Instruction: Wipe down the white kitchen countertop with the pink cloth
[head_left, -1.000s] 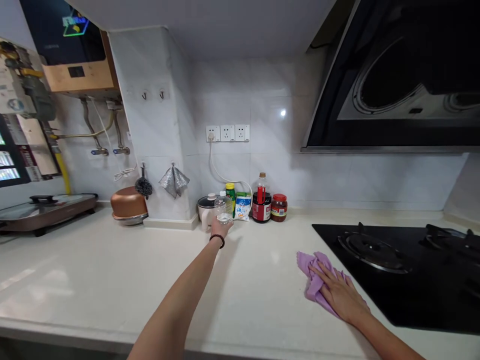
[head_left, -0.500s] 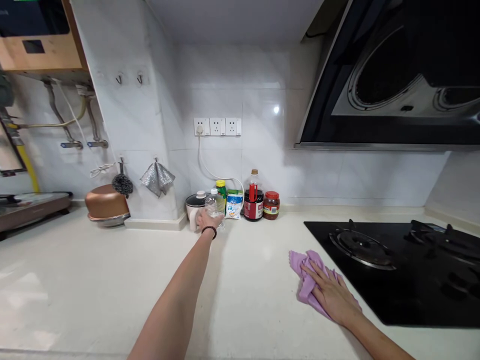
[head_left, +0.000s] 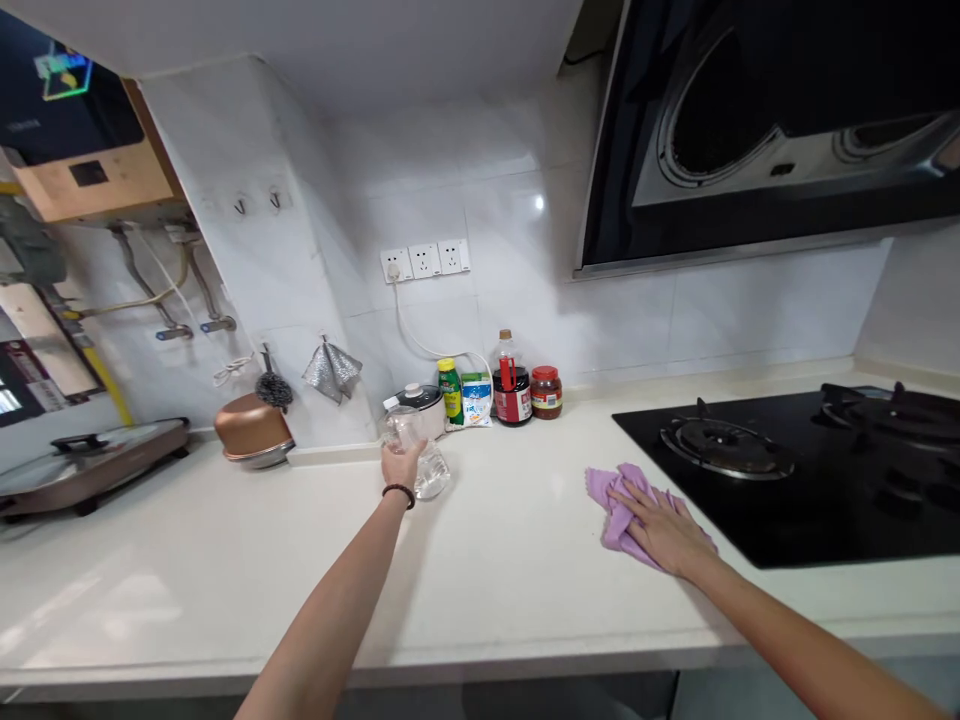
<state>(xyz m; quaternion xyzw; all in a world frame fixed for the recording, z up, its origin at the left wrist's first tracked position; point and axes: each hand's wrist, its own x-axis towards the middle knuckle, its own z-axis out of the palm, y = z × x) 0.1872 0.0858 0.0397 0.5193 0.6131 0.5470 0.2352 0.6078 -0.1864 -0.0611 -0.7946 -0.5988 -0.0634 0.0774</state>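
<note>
My left hand (head_left: pixel 403 465) is wrapped round a clear plastic bottle (head_left: pixel 431 472) with a white cap, which leans to the left in front of a small lidded pot (head_left: pixel 424 398). A dark beaded bracelet circles that wrist. On the right, my right hand (head_left: pixel 666 530) lies flat with fingers spread on a crumpled purple cloth (head_left: pixel 619 515), pressing it to the white countertop (head_left: pixel 510 560) beside the black gas stove. Behind the bottle stand a green bottle with a yellow cap (head_left: pixel 451 392) and a white-and-blue packet (head_left: pixel 477 400).
A dark sauce bottle (head_left: pixel 513 395) and a red-lidded jar (head_left: pixel 547 392) stand by the wall. The gas stove (head_left: pixel 750 500) is at right under a range hood (head_left: pixel 750 240). At left are a copper-coloured pot (head_left: pixel 251 425) and an electric pan (head_left: pixel 90 465).
My left hand has drawn the clear bottle away from the wall, and the bottle has gone from upright to tilted. The right hand stays on the cloth. The head view has tipped and shifted.
</note>
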